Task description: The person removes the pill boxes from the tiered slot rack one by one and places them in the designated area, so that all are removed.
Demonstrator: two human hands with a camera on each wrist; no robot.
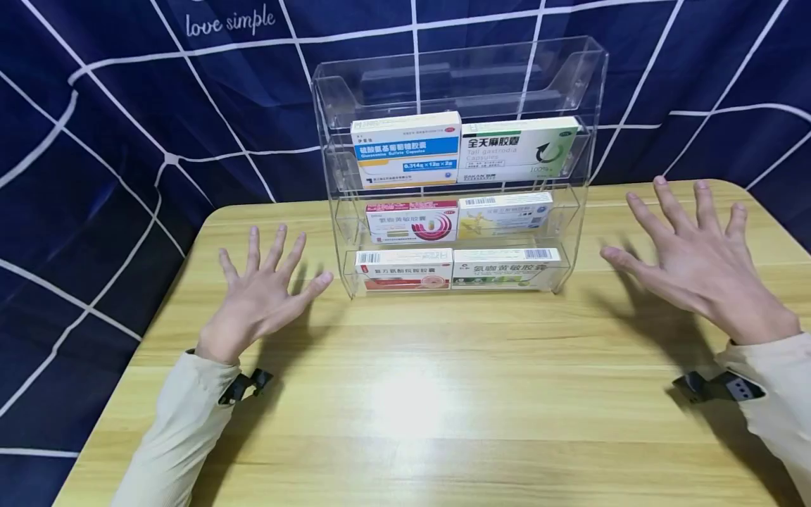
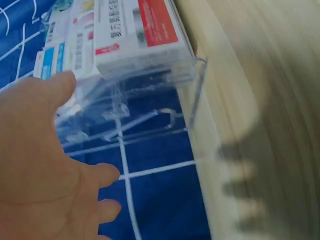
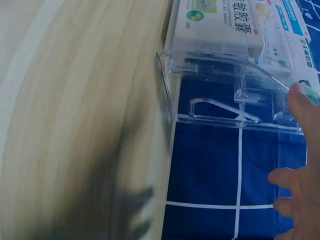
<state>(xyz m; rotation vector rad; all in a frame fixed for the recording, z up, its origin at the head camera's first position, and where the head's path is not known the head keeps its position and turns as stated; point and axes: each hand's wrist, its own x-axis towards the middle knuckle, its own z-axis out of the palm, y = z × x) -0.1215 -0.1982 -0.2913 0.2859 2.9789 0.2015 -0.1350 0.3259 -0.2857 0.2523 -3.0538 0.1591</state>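
Clear plastic, stepped in tiers, a display rack stands on a wood-grain table before us, its open front facing the person seated between two pale sleeves. Six medicine boxes sit in it, two per row, their long axes running left to right and their printed faces turned toward the person. At top left, a blue-banded box reads "Glucosamine Sulfate Capsules" and "0.314"; beside it, a white and green box carries 全天麻胶囊, "Capsules" and "100%". Below, a pink-edged box reads 氨咖黄敏胶囊, next to a yellow and white box whose small print is too blurred to read. On the lowest tier, a red-banded box bears 复方氨酚烷胺胶囊, and a green-marked box repeats 氨咖黄敏胶囊. Flanking the rack, apart from it, the left hand and right hand are spread wide, fingers extended, shadows falling on the wood. Behind, a navy curtain says "love simple".
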